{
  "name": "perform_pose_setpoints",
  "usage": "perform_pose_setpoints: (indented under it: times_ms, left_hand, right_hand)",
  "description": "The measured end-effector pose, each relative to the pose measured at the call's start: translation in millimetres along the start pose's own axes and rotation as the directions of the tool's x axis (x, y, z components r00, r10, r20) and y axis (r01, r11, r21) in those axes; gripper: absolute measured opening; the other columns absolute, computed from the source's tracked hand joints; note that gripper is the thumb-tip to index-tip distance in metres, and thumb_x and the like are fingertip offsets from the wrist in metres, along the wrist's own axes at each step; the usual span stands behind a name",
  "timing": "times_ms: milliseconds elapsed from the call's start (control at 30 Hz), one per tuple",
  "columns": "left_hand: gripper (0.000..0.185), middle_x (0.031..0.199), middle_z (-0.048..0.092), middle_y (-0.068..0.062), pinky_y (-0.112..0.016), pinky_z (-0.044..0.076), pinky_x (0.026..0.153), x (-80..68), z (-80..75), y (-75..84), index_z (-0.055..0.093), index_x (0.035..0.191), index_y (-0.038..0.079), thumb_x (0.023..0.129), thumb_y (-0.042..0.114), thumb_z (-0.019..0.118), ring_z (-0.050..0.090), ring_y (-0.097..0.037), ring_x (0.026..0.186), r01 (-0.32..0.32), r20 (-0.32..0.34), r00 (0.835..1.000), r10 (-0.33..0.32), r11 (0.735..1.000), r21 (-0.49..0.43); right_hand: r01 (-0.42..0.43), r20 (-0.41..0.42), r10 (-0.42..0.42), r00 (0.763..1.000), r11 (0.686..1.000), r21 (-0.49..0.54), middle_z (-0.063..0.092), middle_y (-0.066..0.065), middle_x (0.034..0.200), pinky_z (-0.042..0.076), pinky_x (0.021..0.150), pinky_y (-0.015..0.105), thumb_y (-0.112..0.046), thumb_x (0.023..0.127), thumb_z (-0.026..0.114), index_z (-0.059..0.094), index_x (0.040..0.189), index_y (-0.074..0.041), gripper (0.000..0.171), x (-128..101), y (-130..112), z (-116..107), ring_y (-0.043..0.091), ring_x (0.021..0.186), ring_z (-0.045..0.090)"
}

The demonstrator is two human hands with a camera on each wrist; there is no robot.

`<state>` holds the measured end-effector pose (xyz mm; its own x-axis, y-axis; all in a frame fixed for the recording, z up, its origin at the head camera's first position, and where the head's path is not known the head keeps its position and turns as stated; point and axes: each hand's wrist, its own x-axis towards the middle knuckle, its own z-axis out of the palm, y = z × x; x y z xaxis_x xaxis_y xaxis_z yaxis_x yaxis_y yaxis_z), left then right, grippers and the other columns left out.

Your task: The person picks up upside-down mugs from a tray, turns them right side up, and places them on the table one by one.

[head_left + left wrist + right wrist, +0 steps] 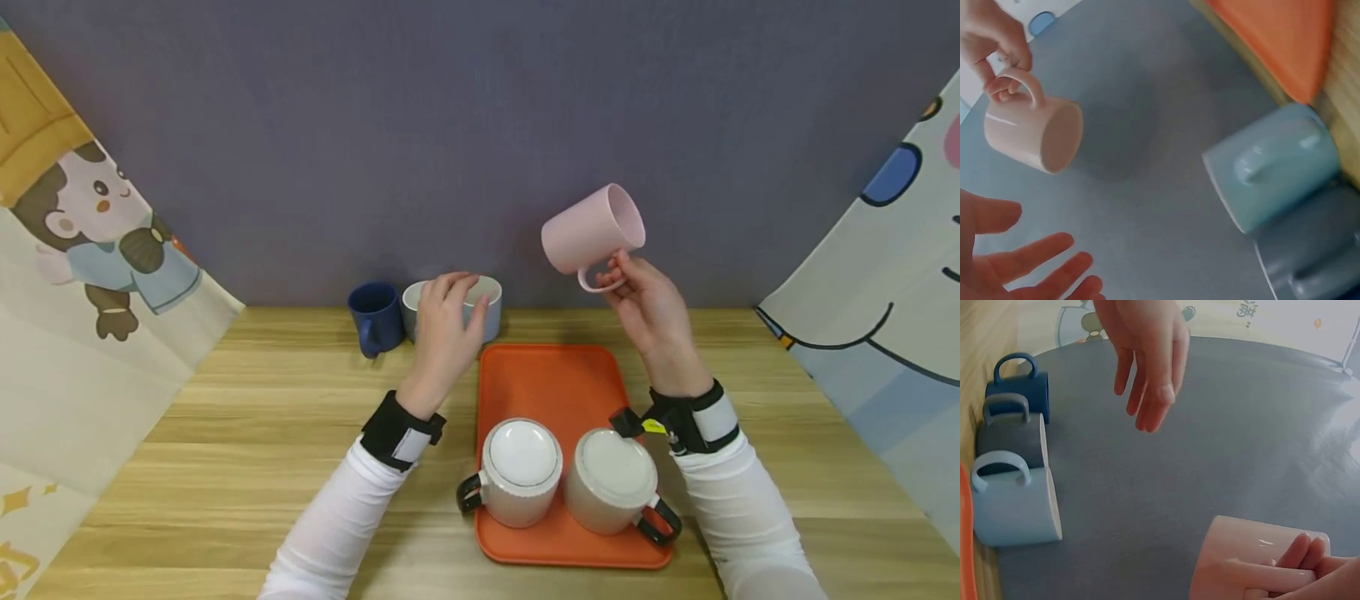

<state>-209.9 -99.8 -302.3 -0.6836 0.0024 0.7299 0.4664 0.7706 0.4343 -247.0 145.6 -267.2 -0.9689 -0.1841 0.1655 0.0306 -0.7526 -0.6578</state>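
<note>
Right hand [651,310] is up in the air above the far end of the tray, fingers hooked through the loop handle of a pink mug [592,229], pinching it. The mug is tipped on its side, open mouth pointing up and to the right; smooth matte cylinder, pale pink inside and out. From the left wrist view the same pink mug [1032,132] hangs by its handle from the fingers [1005,59], mouth toward the camera.

Left hand [447,329] hovers over the light blue mug [486,307] at the back of the table, fingers relaxed and spread, gripping nothing; whether they touch its rim cannot be told. The right wrist view shows that hand [1150,356] hanging loose above the row.

That row sits against the purple-grey backdrop: light blue mug [1015,506], a grey mug [1011,432] just beside it, then a dark blue mug [1017,383], all glossy with loop handles.

On the wood-grain table [247,417] lies an orange plastic tray [551,383] with rounded corners. Two cream ribbed mugs [521,472] [611,481] with black handles stand upside down at its near end, just beside each other.

Cartoon-printed cloths hang at both sides; no legible writing.
</note>
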Motion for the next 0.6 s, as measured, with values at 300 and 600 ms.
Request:
perform_pose_setpoints:
  times_ms: [300,600]
  left_hand:
    - [0.036,0.127,0.055,-0.016,-0.051,0.034,0.1,-13.8,-4.1,-17.7,0.062,0.12,0.004,0.092,0.026,0.061,0.044,-0.034,0.119,-0.057,0.041,0.998,0.055,0.996,0.072]
    - [0.034,0.129,0.055,-0.017,-0.053,0.036,0.095,-25.2,-18.7,-33.1,0.063,0.119,0.002,0.092,0.023,0.061,0.044,-0.035,0.12,-0.103,0.044,0.994,0.098,0.988,0.118]
  right_hand:
    - [0.025,-0.04,-0.027,0.999,0.999,-0.047,0.058,0.009,0.076,0.049,0.071,0.024,-0.004,0.095,0.052,0.058,0.077,0.002,0.019,1.5,1.8,-4.4,0.017,0.066,0.058]
    - [0.102,-0.063,-0.118,0.991,0.972,-0.21,0.059,0.006,0.075,0.05,0.07,0.021,-0.003,0.096,0.05,0.059,0.071,-0.002,0.027,-1.6,5.4,-6.1,0.014,0.067,0.061]
